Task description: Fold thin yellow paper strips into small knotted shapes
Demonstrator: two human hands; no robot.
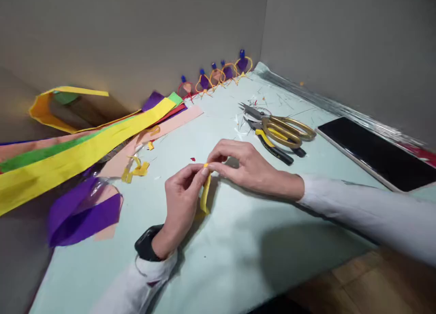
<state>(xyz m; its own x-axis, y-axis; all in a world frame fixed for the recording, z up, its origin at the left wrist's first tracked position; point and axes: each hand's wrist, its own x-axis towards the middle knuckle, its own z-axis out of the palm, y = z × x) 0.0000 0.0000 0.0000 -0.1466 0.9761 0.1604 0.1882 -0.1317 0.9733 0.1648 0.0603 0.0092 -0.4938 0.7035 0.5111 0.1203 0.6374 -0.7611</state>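
A narrow yellow strip [205, 197], paper or felt by its look, hangs down from between my two hands over the pale table. My left hand [185, 187], with a black watch at the wrist, pinches its upper end between thumb and forefinger. Fingertip to fingertip with it, my right hand [243, 164] is closed in a pinch at the same end. A small orange-yellow bit [206, 165] shows between the fingertips. Whatever else the right fingers grip is too small or hidden to make out.
Scissors [289, 128] and black-yellow pliers [272, 147] lie beyond my right hand, near a tablet or large phone [378, 153]. Coloured strips [85, 153] and a purple loop [85, 214] lie left. Yellow scraps [136, 169] are nearby. Several small figures [214, 73] line the back wall.
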